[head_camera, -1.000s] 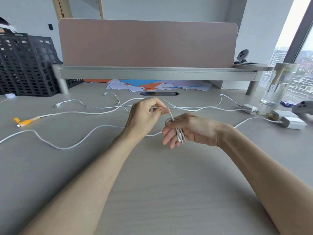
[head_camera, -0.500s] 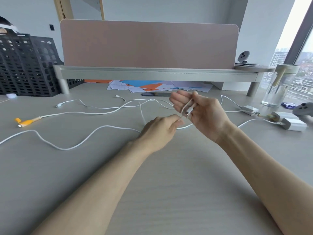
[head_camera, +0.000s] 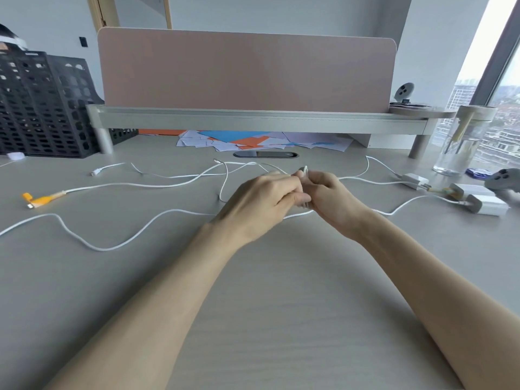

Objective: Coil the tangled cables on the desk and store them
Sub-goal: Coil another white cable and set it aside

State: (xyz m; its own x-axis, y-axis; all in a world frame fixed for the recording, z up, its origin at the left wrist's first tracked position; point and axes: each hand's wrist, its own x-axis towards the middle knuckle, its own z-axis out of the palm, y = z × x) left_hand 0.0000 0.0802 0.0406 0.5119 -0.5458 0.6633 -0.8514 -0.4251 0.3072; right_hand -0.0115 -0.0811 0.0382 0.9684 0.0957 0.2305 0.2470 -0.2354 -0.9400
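We see two hands brought together above the middle of the desk [head_camera: 281, 319]: the left hand [head_camera: 261, 204] and the right hand [head_camera: 334, 201] meet at the fingertips, both with fingers curled round one small bundle of white cable [head_camera: 305, 171], which lifts clear of the desk. A single loop pokes up between them at 12 o'clock (the rest of the bundle is hidden inside the grip). From the hands the loose cables [head_camera: 98, 248] spread over the desk, one long run sweeping out at 8 o'clock to the left edge. They cross too often for us to count them, but we count three free ends: a white plug [head_camera: 95, 172] at 10 o'clock, an orange-and-yellow end [head_camera: 42, 199] at 9 o'clock, and a small bare tip [head_camera: 216, 160] at 11 o'clock. At 3 o'clock lie three white power adapters [head_camera: 488, 206], each with a cable plugged in, and just past them one grey controller [head_camera: 503, 178]. One clear bottle [head_camera: 458, 147] stands at 2 o'clock. At 12 o'clock one grey shelf [head_camera: 253, 122] on two round legs carries one pink panel [head_camera: 247, 71], with a scatter of coloured papers [head_camera: 253, 139] beneath. What look like two black mesh racks [head_camera: 42, 108] stand at 10 o'clock.
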